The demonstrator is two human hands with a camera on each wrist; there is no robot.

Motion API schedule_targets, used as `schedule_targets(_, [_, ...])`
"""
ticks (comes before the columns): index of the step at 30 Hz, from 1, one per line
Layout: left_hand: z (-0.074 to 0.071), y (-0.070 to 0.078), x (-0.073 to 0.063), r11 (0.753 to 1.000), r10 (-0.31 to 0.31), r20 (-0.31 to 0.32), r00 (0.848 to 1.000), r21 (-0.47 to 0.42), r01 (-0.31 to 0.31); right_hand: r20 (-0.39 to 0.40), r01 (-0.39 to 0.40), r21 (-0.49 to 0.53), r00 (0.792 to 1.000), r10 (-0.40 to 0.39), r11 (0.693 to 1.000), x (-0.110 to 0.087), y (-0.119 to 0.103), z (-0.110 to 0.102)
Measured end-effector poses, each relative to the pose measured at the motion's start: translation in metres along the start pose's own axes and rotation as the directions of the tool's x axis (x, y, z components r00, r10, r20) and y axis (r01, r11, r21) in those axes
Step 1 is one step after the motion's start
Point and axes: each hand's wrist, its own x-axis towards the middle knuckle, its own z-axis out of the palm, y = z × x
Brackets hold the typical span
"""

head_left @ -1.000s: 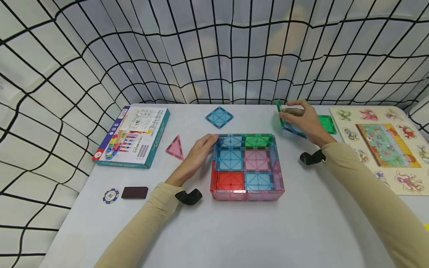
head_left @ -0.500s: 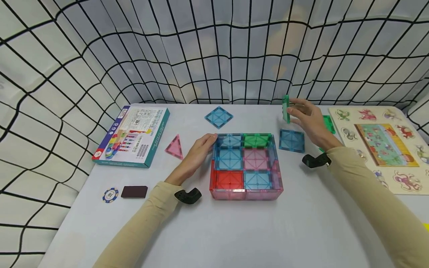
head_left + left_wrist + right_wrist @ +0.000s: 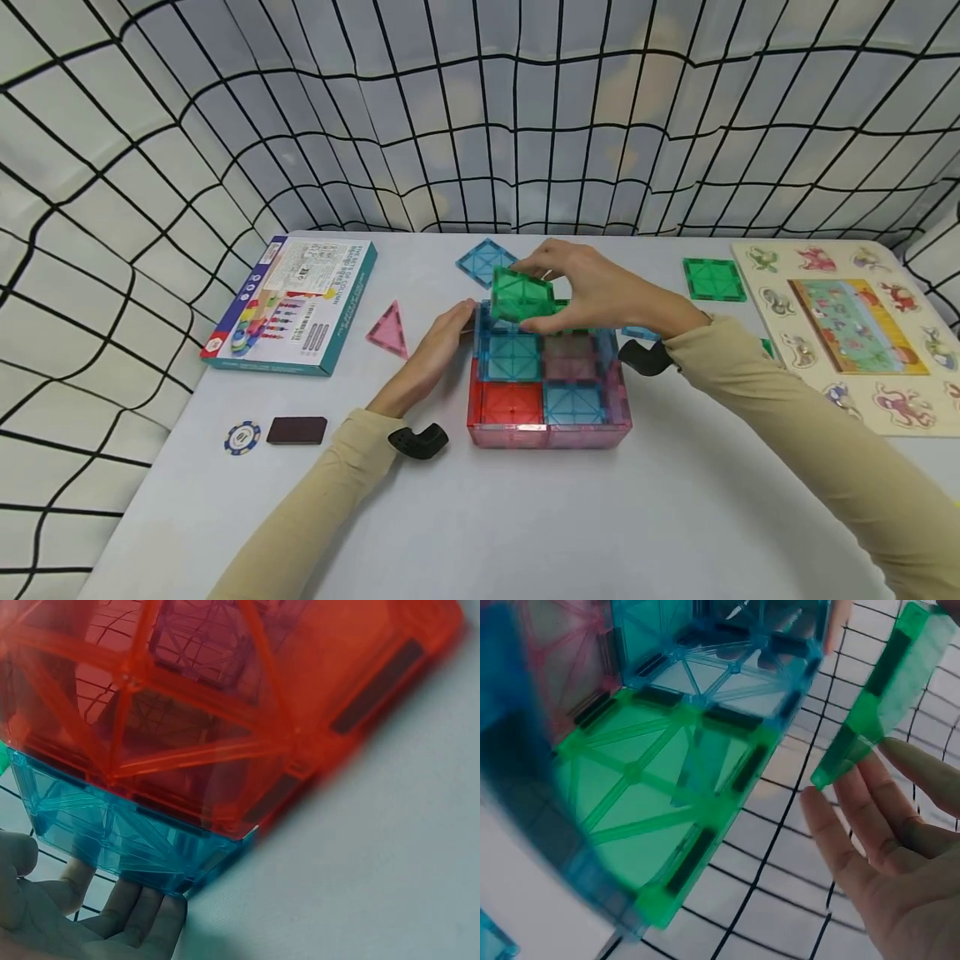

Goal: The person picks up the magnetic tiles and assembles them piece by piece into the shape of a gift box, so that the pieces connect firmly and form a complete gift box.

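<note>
An open-topped box of see-through magnetic tiles (image 3: 549,435) stands mid-table, its walls and floor red, blue, green and pink. At its back left corner my left hand (image 3: 431,358) rests with fingertips against a blue wall tile (image 3: 112,825); the thumb lies apart from the tile in the left wrist view. My right hand (image 3: 592,287) pinches a green square tile (image 3: 521,295) by its edges, tilted above the box's back left part. This held tile (image 3: 881,697) is seen edge-on in the right wrist view, apart from the box. The right hand covers part of the back wall.
Behind the box lies a blue tile (image 3: 486,262), with a pink triangle tile (image 3: 388,331) to the left. A green tile (image 3: 714,279) sits by the puzzle board (image 3: 772,333). Farther left are a boxed toy (image 3: 292,304), a poker chip (image 3: 243,437) and a dark block (image 3: 297,430).
My right hand has lifted the green tile from the right and carried it left over the box, turning its face toward me. My left hand has stayed at the box corner.
</note>
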Motion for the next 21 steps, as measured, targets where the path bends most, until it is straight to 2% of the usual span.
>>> schedule_targets(4, [-0.001, -0.001, 0.0, 1.0, 0.014, 0.001, 1.0, -0.011, -0.014, 0.091, 0.034, -0.097, 0.996, -0.025, 0.995, 0.011, -0.011, 0.01])
schedule_targets(8, [-0.001, -0.001, -0.001, 1.0, 0.024, 0.015, 1.0, 0.001, -0.024, 0.138, 0.027, -0.18, 0.99, -0.002, 0.983, 0.013, -0.018, 0.017])
schedule_targets(15, [0.0, 0.001, 0.001, 0.998, 0.059, 0.047, 0.997, -0.029, -0.058, 0.134, 0.082, -0.326, 0.99, -0.04, 0.942, 0.012, -0.019, 0.025])
schedule_targets(21, [-0.001, 0.0, 0.002, 0.995, 0.083, 0.054, 0.995, -0.055, -0.08, 0.143, 0.097, -0.343, 0.988, -0.05, 0.934, 0.013, -0.021, 0.026])
